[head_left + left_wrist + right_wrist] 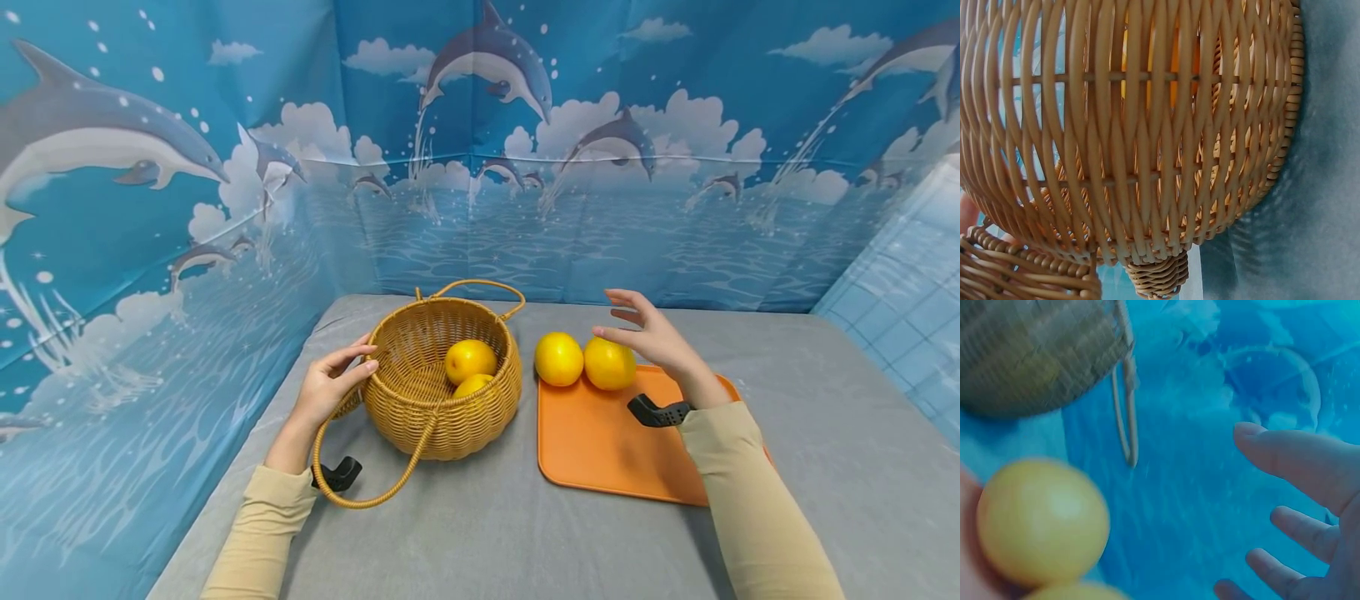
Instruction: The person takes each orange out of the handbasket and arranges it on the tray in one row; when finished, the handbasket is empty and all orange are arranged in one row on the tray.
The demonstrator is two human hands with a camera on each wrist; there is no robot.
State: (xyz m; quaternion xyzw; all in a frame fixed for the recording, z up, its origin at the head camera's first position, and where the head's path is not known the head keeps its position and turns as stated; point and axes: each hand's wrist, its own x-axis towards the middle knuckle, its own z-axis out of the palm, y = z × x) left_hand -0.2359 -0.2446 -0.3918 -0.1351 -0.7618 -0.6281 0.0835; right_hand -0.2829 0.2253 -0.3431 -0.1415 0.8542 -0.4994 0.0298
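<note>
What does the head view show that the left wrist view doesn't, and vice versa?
Only the head view clearly shows the right hand, the orange tray with two yellow fruits at its far side, and the open top of the basket.
Only the left wrist view shows the weave close up, with unidentifiable yellow-orange patches through its gaps.
Both show the basket itself, part of the left hand and the blue backdrop.
</note>
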